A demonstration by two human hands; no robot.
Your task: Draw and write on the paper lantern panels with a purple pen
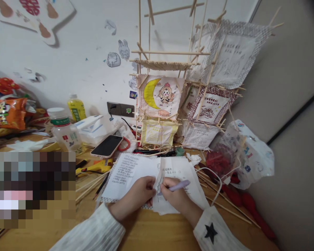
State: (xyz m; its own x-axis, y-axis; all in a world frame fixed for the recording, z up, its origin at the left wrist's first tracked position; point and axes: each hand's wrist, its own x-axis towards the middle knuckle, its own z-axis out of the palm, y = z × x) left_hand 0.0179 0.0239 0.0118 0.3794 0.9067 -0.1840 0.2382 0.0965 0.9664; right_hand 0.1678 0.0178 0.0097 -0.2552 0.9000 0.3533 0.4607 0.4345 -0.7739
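Note:
My right hand (171, 191) is closed around a light purple pen (182, 184), its tip down near the left side of a white sheet of paper (179, 207). Handwriting and line drawings in dark ink show on this sheet. With curled fingers, my left hand (141, 191) pinches the sheet's left edge; the fingertips are partly hidden. Under and beside it lies a larger written page (143, 167) with a lattice-patterned border, covered with lines of handwriting on its left part.
Behind the papers stands a wooden stick frame (170, 53) with drawn panels. To the left are a phone (107, 146), a yellow glue gun (102, 166), a clear bottle (65, 130) and a snack bag (7, 113). Loose sticks (232, 207), a white cable (219, 179) and plastic bags (251, 153) lie right.

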